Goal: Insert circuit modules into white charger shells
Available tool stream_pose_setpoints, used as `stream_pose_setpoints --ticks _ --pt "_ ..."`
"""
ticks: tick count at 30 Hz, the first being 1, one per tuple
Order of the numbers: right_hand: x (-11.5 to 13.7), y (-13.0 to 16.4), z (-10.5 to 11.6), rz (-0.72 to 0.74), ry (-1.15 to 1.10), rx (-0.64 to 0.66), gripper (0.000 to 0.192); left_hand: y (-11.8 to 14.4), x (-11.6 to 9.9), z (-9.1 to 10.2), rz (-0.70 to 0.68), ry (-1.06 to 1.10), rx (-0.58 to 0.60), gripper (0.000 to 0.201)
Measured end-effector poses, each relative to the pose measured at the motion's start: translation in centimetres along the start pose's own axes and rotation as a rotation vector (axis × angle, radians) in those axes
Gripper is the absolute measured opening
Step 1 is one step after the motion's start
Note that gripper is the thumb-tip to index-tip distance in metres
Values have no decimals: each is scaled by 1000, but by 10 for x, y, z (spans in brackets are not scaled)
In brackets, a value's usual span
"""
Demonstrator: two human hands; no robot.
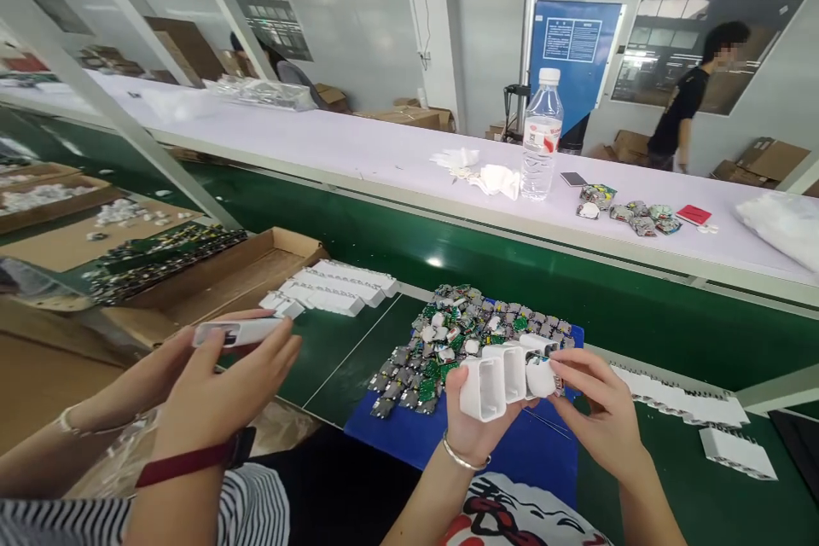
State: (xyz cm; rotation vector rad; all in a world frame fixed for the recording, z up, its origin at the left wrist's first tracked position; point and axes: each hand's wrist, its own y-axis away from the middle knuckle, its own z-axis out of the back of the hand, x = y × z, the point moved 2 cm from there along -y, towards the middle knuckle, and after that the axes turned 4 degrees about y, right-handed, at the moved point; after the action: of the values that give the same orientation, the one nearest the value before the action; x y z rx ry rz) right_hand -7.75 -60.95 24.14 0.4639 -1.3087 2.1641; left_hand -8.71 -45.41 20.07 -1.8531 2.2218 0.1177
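Note:
My left hand [477,435] is closed around a short row of white plastic housings [490,388], hollow boxes whose open ends face me. Between the fingertips of my right hand [598,409] is a small circuit board assembly [543,376] with a white cap. It sits at the right end of the row; whether it is partly inside a housing I cannot tell. Behind my hands, a heap of similar circuit board assemblies [461,324], grey, green and white, lies on a blue mat [377,429].
At left, a co-worker's hands [221,384] hold a white housing [246,331]. Rows of white housings [339,286] lie beyond, near a cardboard tray [275,260]; more housings [735,452] are at right. A water bottle [542,141] stands on the raised shelf [358,145]. A person [688,102] is behind.

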Motion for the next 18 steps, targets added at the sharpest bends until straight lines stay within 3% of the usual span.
stream_pose_setpoints --ticks 7,18 --pt "-1 1 -3 38 121 30 53 -2 1 5 -59 -6 -34 47" --pt "-2 -2 -1 -92 48 59 48 -6 9 5 76 61 -101 42"
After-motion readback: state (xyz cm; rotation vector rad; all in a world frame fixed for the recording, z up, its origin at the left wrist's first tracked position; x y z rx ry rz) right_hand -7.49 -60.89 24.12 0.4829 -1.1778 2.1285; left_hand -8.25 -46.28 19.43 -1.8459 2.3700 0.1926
